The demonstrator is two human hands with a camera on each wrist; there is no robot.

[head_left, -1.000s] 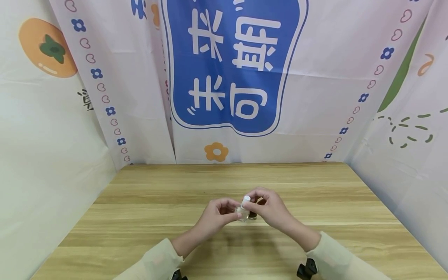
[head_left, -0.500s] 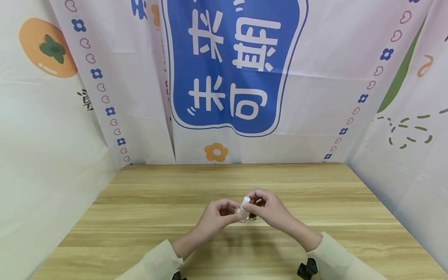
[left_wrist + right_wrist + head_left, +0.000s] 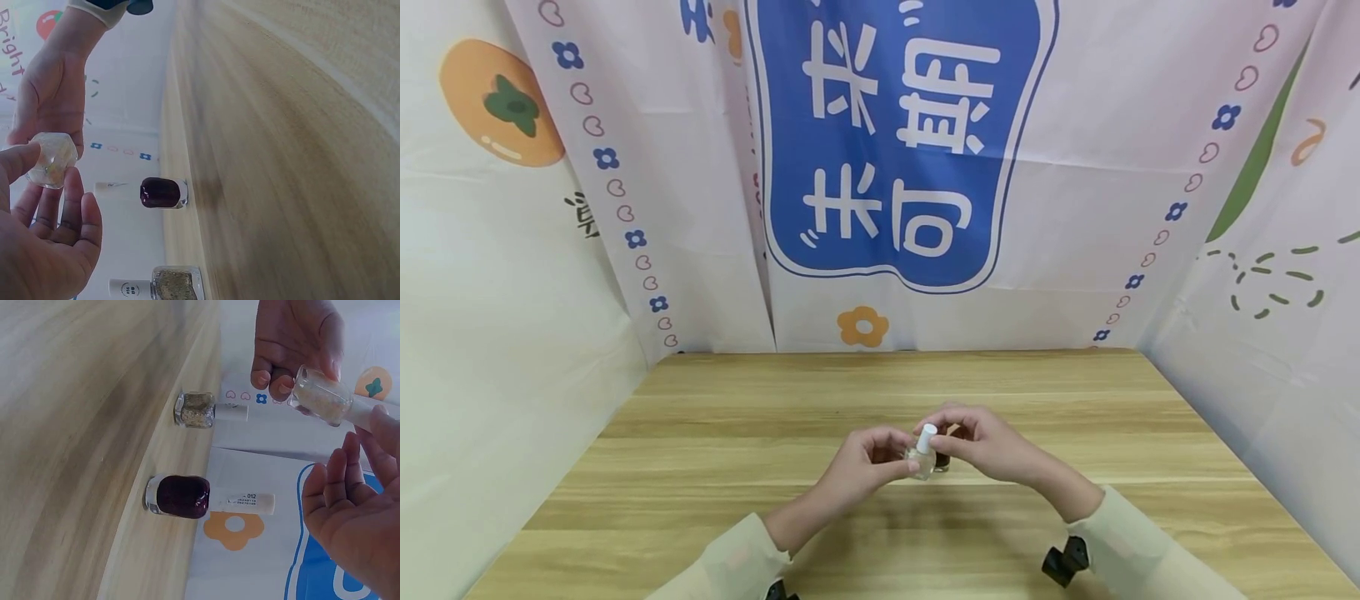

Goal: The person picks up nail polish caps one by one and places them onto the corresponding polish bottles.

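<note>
A nail polish bottle (image 3: 921, 461) with pale, glittery contents and a white cap is held above the table, cap end up and slightly tilted. My left hand (image 3: 872, 462) grips its glass body between thumb and fingers. At the cap, my right hand (image 3: 977, 442) pinches with thumb and index finger, the other fingers loosely bent. The right wrist view shows the glass body (image 3: 322, 397) side-on, the cap partly covered by the right thumb. Seen from the left wrist, the bottle's base (image 3: 53, 159) faces the camera.
A dark red nail polish bottle (image 3: 183, 496) with a white cap stands upright on the wooden table (image 3: 737, 417). Near it stands a gold glitter nail polish bottle (image 3: 197, 409). Printed white cloth (image 3: 1075, 250) hangs around the table's back and sides.
My right hand and forearm have shifted slightly to the right, with its fingers looser around the cap. More of the white cap shows now. My left hand stays almost still.
</note>
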